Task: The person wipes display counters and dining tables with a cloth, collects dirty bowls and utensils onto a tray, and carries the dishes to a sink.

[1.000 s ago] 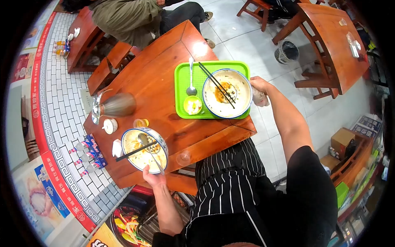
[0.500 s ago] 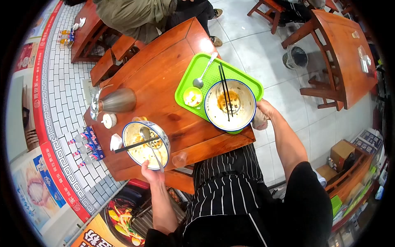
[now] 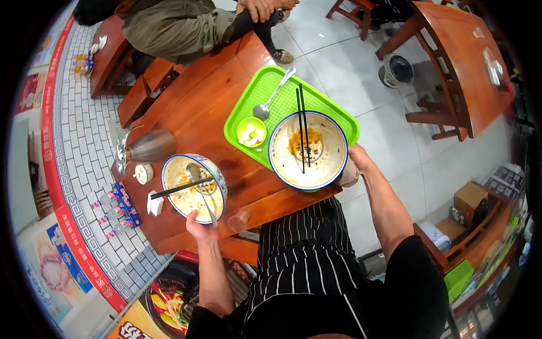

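Observation:
My left hand (image 3: 201,227) grips the rim of a tilted white bowl (image 3: 178,198) with a blue-patterned outside. Inside that bowl are food scraps, a metal spoon (image 3: 193,170) and black chopsticks (image 3: 169,191). My right hand (image 3: 360,160) is closed at the near right edge of a green tray (image 3: 316,90), with a greyish cloth (image 3: 350,174) bunched in it. On the tray stand a larger blue-rimmed bowl (image 3: 330,155) with orange residue, black chopsticks (image 3: 303,127) lying across it, a small yellow-green bowl (image 3: 251,132) of pale pieces, and a spoon (image 3: 261,111).
The wooden table (image 3: 197,113) also bears a metal pitcher (image 3: 153,146), a small lidded white pot (image 3: 143,173), crumpled tissue (image 3: 156,203) and a clear cup (image 3: 238,221). A seated person (image 3: 175,34) is at the far side. A bin (image 3: 396,72) stands on the floor.
The whole view has shifted slightly. The tray and its large bowl look a little nearer and further left. Both hands keep their holds.

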Available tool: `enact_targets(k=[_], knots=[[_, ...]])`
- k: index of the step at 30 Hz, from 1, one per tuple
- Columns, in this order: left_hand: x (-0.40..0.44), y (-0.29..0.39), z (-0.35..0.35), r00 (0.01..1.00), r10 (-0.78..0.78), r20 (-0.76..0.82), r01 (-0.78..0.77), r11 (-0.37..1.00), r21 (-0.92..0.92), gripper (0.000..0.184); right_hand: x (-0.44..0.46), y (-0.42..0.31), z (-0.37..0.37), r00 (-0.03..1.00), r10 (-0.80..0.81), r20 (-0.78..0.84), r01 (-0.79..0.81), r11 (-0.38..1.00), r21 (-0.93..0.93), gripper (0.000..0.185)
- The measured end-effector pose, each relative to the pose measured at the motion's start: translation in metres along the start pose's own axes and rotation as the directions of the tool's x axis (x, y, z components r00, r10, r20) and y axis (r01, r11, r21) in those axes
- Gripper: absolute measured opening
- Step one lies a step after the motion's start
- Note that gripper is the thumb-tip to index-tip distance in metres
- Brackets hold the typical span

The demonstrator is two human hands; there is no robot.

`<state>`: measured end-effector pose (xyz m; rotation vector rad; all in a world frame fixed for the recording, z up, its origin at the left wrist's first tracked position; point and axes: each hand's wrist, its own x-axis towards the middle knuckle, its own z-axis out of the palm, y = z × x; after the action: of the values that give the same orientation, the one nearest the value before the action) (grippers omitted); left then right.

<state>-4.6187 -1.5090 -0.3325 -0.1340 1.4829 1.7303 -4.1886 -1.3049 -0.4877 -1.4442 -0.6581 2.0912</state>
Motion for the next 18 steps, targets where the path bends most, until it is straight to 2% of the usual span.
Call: enact_targets(k=[2, 5, 6, 8, 10, 11, 12, 14, 16, 18], knots=[[0.009, 0.004, -0.004, 1.000, -0.019, -0.008, 0.019, 1.000, 0.004, 0.061, -0.007, 0.007, 0.006, 0.999, 0.023, 0.048, -0.025, 0.999, 0.042, 0.038], [0.006, 0.010, -0.002, 0.999, -0.035, -0.010, 0.035, 0.999, 0.009, 0.065, -0.052, -0.003, 0.011, 0.998, 0.018, -0.057, -0.011, 0.992, 0.125, 0.035], [-0.005, 0.010, 0.016, 0.999, -0.042, 0.017, 0.042, 0.999, 0.011, 0.065, -0.063, -0.006, -0.002, 0.997, -0.001, -0.076, 0.011, 0.991, 0.133, 0.035], [-0.041, 0.005, 0.040, 0.998, 0.041, -0.039, -0.039, 0.998, 0.054, 0.064, -0.087, 0.007, -0.043, 0.995, 0.039, -0.096, -0.018, 0.975, 0.220, 0.034], [-0.048, -0.012, 0.028, 0.998, 0.026, 0.052, -0.029, 0.997, 0.065, 0.064, -0.129, 0.030, -0.067, 0.987, 0.026, -0.157, 0.012, 0.972, 0.234, 0.035], [-0.040, 0.008, 0.032, 1.000, -0.020, 0.013, 0.018, 0.992, 0.123, 0.064, -0.148, 0.027, -0.049, 0.985, 0.013, -0.175, 0.041, 0.953, 0.302, 0.035], [-0.020, 0.022, 0.033, 0.995, -0.093, 0.047, 0.091, 0.994, 0.053, 0.065, -0.172, 0.007, -0.027, 0.977, 0.005, -0.215, 0.070, 0.937, 0.342, 0.036], [-0.021, 0.024, 0.045, 0.985, -0.124, 0.119, 0.110, 0.987, 0.117, 0.064, -0.212, 0.010, -0.029, 0.958, -0.055, -0.283, 0.158, 0.922, 0.355, 0.036], [-0.017, 0.015, 0.044, 0.965, -0.153, 0.214, 0.128, 0.984, 0.126, 0.063, -0.244, 0.024, -0.042, 0.932, 0.006, -0.363, 0.161, 0.890, 0.427, 0.036], [-0.018, 0.009, 0.065, 0.938, -0.176, 0.297, 0.141, 0.981, 0.136, 0.062, -0.283, 0.017, -0.035, 0.896, -0.023, -0.444, 0.244, 0.860, 0.448, 0.036]])
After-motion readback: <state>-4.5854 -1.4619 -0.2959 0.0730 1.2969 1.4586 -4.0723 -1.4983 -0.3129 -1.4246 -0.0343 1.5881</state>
